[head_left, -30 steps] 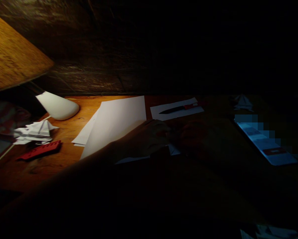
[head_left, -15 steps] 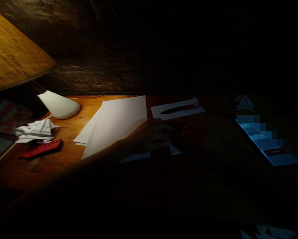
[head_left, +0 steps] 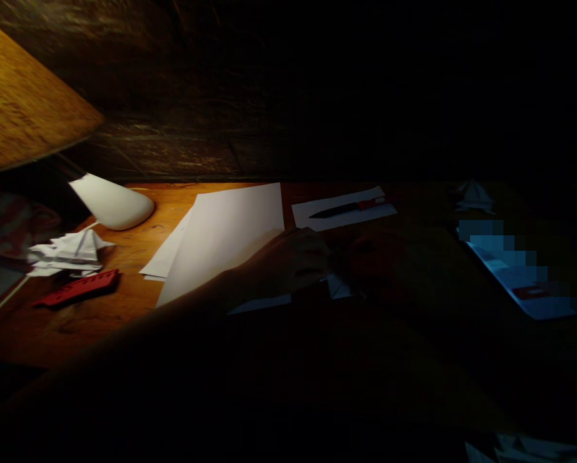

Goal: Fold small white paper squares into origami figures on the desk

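The scene is very dark. My left hand (head_left: pixel 291 263) lies at the lower right edge of a large white sheet (head_left: pixel 230 235), fingers curled in. A small white paper piece (head_left: pixel 339 287) shows just under and between both hands. My right hand (head_left: pixel 379 257) is a dim reddish shape right of it, close to the left hand; its fingers are lost in shadow. My left forearm runs down to the lower left in shadow.
A knife with a red handle (head_left: pixel 348 208) lies on a white strip behind the hands. At left are a white lamp base (head_left: pixel 112 202), a folded paper figure (head_left: pixel 71 249) and a red ruler (head_left: pixel 78 287). A lit phone (head_left: pixel 520 276) lies at right on the wooden desk (head_left: pixel 124 302).
Nothing has visibly moved apart from a slight shift of the view; both hands stay at the same spot on the paper.
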Action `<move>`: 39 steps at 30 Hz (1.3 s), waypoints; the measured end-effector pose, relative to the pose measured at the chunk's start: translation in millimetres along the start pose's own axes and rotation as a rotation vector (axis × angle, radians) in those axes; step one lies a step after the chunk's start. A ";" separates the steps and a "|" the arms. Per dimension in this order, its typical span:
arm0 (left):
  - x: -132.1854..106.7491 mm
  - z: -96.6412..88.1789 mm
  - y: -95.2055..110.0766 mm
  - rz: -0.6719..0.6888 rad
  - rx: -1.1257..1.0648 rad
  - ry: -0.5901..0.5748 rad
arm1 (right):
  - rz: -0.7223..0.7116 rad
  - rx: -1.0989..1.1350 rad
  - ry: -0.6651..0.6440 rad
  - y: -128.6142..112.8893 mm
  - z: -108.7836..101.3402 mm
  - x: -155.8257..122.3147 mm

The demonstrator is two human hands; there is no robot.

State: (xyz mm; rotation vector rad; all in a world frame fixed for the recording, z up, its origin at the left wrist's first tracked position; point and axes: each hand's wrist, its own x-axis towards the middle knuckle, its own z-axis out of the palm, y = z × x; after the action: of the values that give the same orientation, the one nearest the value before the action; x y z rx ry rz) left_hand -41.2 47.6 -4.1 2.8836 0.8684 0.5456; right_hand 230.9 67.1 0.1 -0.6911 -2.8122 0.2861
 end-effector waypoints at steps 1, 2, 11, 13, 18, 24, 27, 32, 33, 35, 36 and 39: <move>0.0 -0.2 0.1 -0.002 -0.007 -0.007 | 0.045 0.015 0.003 -1.5 -1.9 -0.2; 0.2 -0.5 0.5 -0.004 -0.010 -0.014 | 0.075 0.024 0.003 -2.8 -3.9 -0.3; -1.6 -2.4 6.4 0.018 0.017 0.006 | 0.060 0.019 0.001 -7.1 -9.2 1.4; -4.0 -0.2 6.7 0.027 -0.031 0.035 | 0.069 0.030 0.012 -8.3 -9.3 1.4; -8.0 3.7 7.9 0.007 -0.138 0.010 | 0.075 0.011 0.043 -11.7 -11.6 0.7; -5.7 2.7 4.8 -0.022 -0.183 -0.030 | 0.052 0.035 0.033 -13.6 -16.5 3.0; -3.5 2.1 1.7 0.024 -0.100 -0.005 | -0.016 0.055 0.032 -9.5 -14.0 2.4; -4.2 2.1 1.4 0.030 -0.052 0.022 | -0.038 0.135 0.061 4.6 0.2 -2.1; -4.6 2.5 2.1 0.033 -0.054 0.029 | -0.046 0.145 0.079 6.5 2.3 -2.5; -5.2 3.7 3.7 0.027 -0.056 0.037 | -0.046 0.142 0.149 8.1 3.7 -2.7; -5.3 4.2 4.5 0.017 -0.056 0.035 | -0.036 0.136 0.188 7.8 2.9 -2.7; -5.0 4.2 6.4 -0.009 -0.071 0.018 | -0.029 0.147 0.217 4.9 -3.4 -3.0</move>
State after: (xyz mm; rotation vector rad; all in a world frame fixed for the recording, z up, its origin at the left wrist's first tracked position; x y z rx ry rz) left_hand -40.3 39.6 -8.5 2.8144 0.8458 0.5904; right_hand 236.5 70.4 1.6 -0.6085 -2.5641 0.3831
